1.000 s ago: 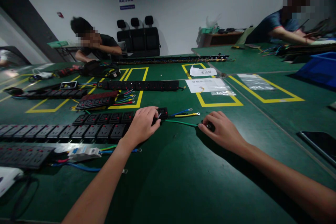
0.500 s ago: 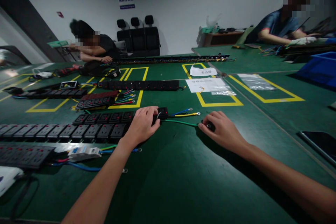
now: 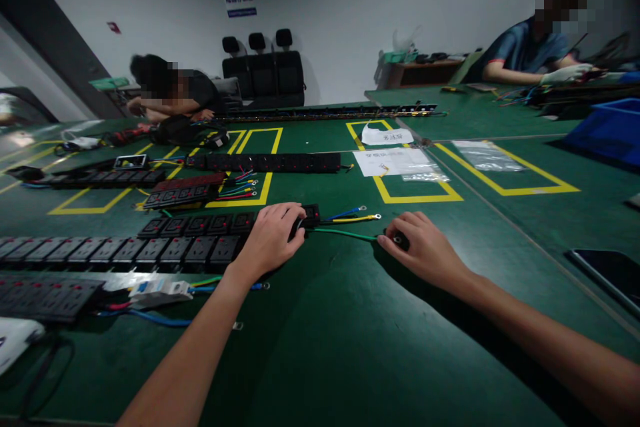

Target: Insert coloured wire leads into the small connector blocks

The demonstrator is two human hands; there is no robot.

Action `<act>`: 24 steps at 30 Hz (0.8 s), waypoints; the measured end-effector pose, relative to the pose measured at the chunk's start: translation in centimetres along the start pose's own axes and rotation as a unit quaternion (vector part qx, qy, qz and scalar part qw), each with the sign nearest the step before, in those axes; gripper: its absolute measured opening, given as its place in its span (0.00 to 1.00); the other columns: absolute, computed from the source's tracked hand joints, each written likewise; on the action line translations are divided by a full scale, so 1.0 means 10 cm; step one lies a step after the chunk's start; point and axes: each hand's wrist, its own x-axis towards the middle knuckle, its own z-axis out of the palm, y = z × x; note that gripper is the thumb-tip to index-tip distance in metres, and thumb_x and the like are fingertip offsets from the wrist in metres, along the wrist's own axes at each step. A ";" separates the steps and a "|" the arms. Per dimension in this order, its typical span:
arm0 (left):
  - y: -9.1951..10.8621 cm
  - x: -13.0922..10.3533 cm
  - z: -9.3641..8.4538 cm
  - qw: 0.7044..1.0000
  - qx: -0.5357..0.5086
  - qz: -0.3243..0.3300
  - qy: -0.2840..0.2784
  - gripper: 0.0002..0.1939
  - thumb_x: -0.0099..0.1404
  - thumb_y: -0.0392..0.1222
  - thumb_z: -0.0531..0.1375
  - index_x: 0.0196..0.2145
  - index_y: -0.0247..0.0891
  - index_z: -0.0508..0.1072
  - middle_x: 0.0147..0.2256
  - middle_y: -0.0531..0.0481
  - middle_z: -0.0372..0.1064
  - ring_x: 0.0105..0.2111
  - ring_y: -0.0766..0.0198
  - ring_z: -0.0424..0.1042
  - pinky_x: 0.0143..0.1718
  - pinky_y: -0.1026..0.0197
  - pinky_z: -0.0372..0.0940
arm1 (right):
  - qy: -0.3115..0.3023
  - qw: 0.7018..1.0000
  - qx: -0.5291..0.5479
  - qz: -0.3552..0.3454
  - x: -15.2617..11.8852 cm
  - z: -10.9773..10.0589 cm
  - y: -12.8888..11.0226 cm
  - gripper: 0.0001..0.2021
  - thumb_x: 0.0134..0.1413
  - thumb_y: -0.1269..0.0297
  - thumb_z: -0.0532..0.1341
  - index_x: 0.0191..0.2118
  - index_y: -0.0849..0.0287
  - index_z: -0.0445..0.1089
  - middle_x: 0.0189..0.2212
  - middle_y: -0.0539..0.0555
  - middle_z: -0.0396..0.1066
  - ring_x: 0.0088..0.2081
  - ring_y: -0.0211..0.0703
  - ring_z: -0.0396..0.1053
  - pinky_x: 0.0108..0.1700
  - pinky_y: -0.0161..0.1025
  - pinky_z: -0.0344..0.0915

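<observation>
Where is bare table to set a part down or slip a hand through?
Biggest: green tabletop between the left forearm and right forearm, nearside of the green wire.
Second: right of the right hand, between the phone and the yellow tape.
Crowded: left side, packed with socket strips, white module and blue wire; left hand lies on one strip.

left hand (image 3: 274, 233) hides part of socket strip (image 3: 197, 224); right hand (image 3: 420, 245) partly covers black object (image 3: 401, 239); phone (image 3: 607, 277) cut by edge
</observation>
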 end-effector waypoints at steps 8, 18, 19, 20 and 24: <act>0.01 0.01 -0.01 1.000 -0.010 -0.010 0.005 0.10 0.66 0.34 0.58 0.45 0.39 0.66 0.53 0.40 0.72 0.55 0.49 0.70 0.58 0.42 0.62 | 0.009 1.000 -0.007 -0.005 0.00 0.00 -0.01 0.13 0.65 0.54 0.58 0.31 0.54 0.69 0.32 0.57 0.69 0.37 0.50 0.64 0.39 0.46 0.62; 0.00 0.01 0.03 0.999 -0.023 -0.008 0.032 0.02 0.70 0.36 0.56 0.40 0.39 0.66 0.51 0.39 0.72 0.56 0.49 0.69 0.57 0.41 0.63 | 0.003 1.000 -0.007 -0.004 0.01 0.00 0.00 0.13 0.65 0.54 0.59 0.31 0.54 0.69 0.32 0.57 0.69 0.37 0.50 0.64 0.39 0.46 0.63; -0.01 0.01 0.04 0.999 -0.027 -0.003 0.047 0.01 0.71 0.36 0.55 0.40 0.39 0.66 0.51 0.38 0.71 0.56 0.49 0.69 0.58 0.42 0.62 | 0.004 1.000 -0.008 -0.003 0.00 0.00 0.00 0.13 0.65 0.54 0.59 0.31 0.54 0.69 0.32 0.57 0.69 0.37 0.50 0.65 0.39 0.46 0.63; -0.01 0.01 0.06 0.997 -0.031 0.002 0.066 0.01 0.71 0.36 0.55 0.40 0.38 0.67 0.51 0.38 0.71 0.56 0.49 0.68 0.58 0.42 0.63 | 0.005 1.000 -0.008 -0.004 0.00 0.00 0.00 0.13 0.65 0.54 0.59 0.31 0.54 0.69 0.32 0.57 0.70 0.37 0.50 0.65 0.39 0.46 0.62; -0.04 0.00 0.12 0.991 -0.041 0.011 0.127 0.04 0.72 0.37 0.57 0.44 0.37 0.69 0.42 0.42 0.71 0.46 0.52 0.71 0.50 0.47 0.67 | 0.010 1.000 -0.006 -0.009 0.00 0.02 0.01 0.13 0.65 0.54 0.58 0.31 0.54 0.69 0.32 0.57 0.70 0.37 0.50 0.65 0.39 0.46 0.63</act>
